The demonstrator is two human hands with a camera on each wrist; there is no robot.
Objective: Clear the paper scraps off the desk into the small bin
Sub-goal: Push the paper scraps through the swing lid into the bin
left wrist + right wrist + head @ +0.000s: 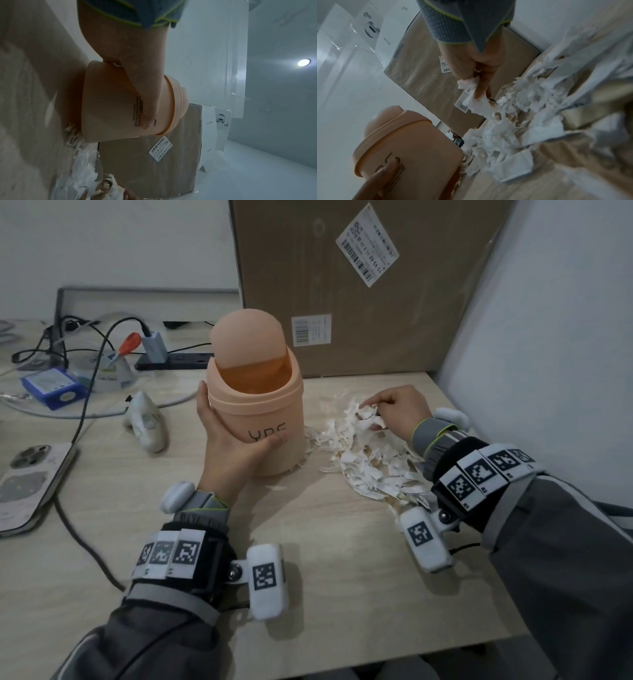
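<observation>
Right of the bin, on the bench (308,559), the paper scraps (370,463) lie in one big loose heap, its left edge touching the bin's base. Small bin (257,419), peach plastic, stands upright, swing lid (246,337) tipped open. Can't tell if anything's inside yet. Left hand (226,446) wraps the bin's side, fingers and thumb curled round it, steadying. Right hand (397,412) sits on the heap's far edge, fingers (481,89) pinched together on a small tuft of scraps. Progress, judging by the heap: barely begun, nearly everything left to move. Cardboard box (359,285) stands behind; phone (30,484), cables and blue box (51,386) at far left, well apart.
</observation>
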